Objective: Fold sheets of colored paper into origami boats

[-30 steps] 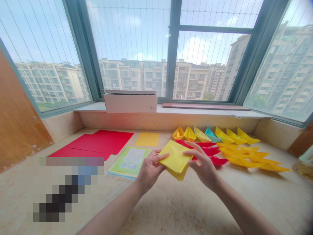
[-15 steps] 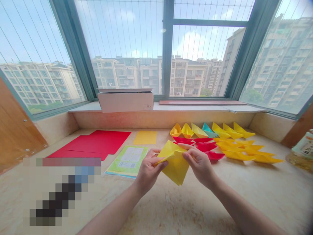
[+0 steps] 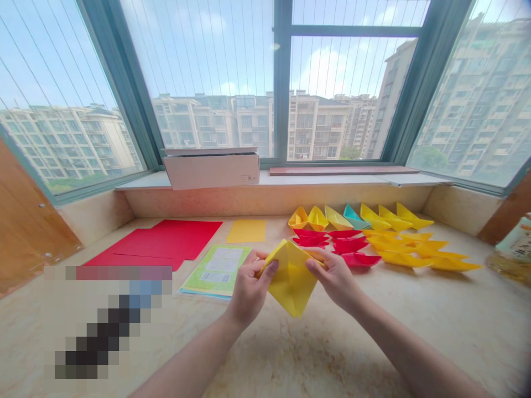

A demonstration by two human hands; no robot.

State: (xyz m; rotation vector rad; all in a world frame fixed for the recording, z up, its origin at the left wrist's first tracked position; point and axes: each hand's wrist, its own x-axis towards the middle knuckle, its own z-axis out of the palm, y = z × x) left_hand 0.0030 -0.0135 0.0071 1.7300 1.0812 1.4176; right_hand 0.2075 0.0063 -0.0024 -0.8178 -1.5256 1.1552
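A folded piece of yellow paper (image 3: 292, 282) is held up in front of me, diamond-shaped with one corner pointing down and a crease along its middle. My left hand (image 3: 253, 284) pinches its left corner, thumb on the near face. At the right corner my right hand (image 3: 332, 273) grips it the same way, thumb and fingers closed on the edge. Behind the paper lie several red paper boats (image 3: 357, 260), partly covered by my right hand. Just left of my left hand is a green-patterned paper pack (image 3: 219, 268) with a pale label.
Several yellow paper boats (image 3: 404, 261) and a teal paper boat (image 3: 352, 216) stand at the right. Red paper sheets (image 3: 161, 243) and a flat yellow sheet (image 3: 246, 231) lie at the left. A white box (image 3: 211, 168) sits on the sill; a jar (image 3: 514, 249) stands far right.
The paper was a flat yellow square with layers showing; its sides have been pulled apart at the top, and it now bulges around a central crease. Both thumbs have moved to its near face.
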